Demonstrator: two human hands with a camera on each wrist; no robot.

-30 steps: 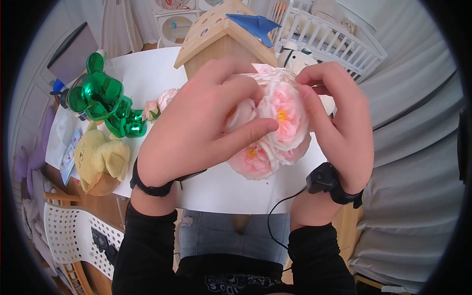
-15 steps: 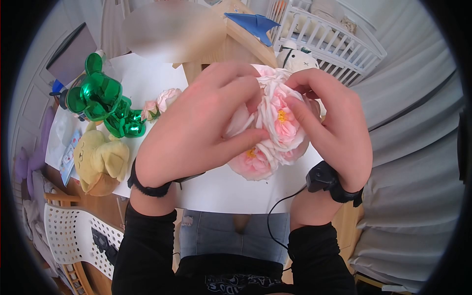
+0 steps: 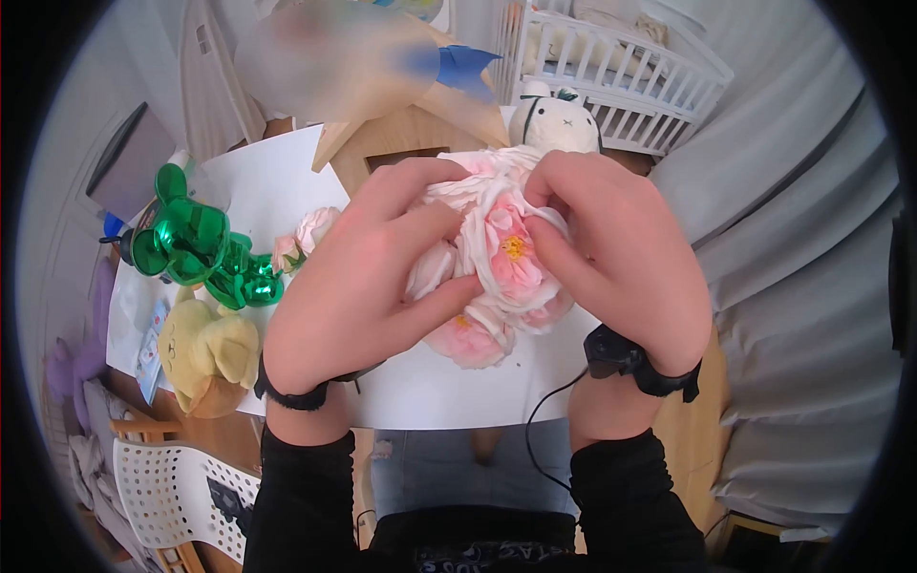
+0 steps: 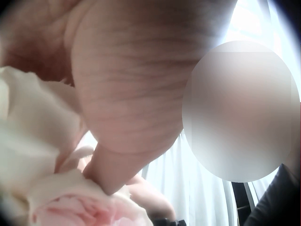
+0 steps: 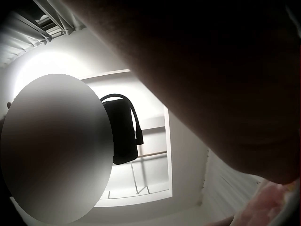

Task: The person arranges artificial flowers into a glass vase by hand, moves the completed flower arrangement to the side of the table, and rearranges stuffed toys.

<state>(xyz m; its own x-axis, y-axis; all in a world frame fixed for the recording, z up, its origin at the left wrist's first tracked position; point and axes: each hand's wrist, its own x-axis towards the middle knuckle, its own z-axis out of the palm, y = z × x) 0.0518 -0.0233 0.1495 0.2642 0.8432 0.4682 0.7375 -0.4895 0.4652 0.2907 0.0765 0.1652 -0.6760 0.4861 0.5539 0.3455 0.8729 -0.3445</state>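
A bunch of pale pink flowers [image 3: 516,250] with yellow centres is held up over the white table, between both hands. The left hand [image 3: 358,277] grips the bunch from its left side, thumb and fingers curled round the blooms. At the upper right, the right hand [image 3: 635,253] pinches outer petals of the front bloom between thumb and fingers. In the left wrist view the left hand [image 4: 127,84] lies over cream and pink petals [image 4: 75,209]. The right wrist view shows the dark right hand [image 5: 225,84] and some pink petals [image 5: 263,205]. Stems are hidden.
On the white table [image 3: 411,396], a shiny green bear figure [image 3: 191,244], a yellow plush [image 3: 205,353] and small pink roses [image 3: 313,229] are at the left. A wooden house [image 3: 382,143] and white plush [image 3: 557,124] stand behind the flowers. Beyond is a white crib [image 3: 621,76].
The head view has shifted, so the table sits lower in it. The right hand has moved inward over the front bloom and now pinches its petals. The left hand keeps its grip.
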